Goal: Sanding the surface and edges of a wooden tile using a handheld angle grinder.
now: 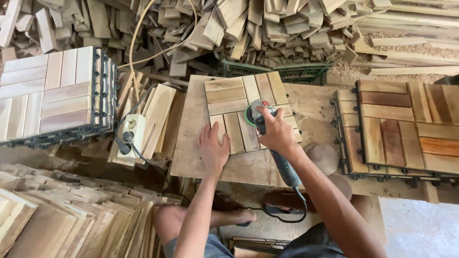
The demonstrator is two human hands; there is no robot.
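A square wooden slat tile (241, 98) lies on a worn wooden workbench (191, 148). My right hand (276, 131) grips a grey angle grinder (260, 117) whose green-rimmed disc rests on the tile's right half. The grinder's body and black cord (287, 169) run back under my forearm. My left hand (213, 148) lies flat, fingers spread, on the tile's lower left corner and the bench.
A stack of finished slat tiles (52, 93) stands at the left, another (401, 129) at the right. A white power strip (133, 134) with a plugged cable sits left of the bench. Loose wood offcuts (248, 28) pile behind; planks (71, 220) lie lower left.
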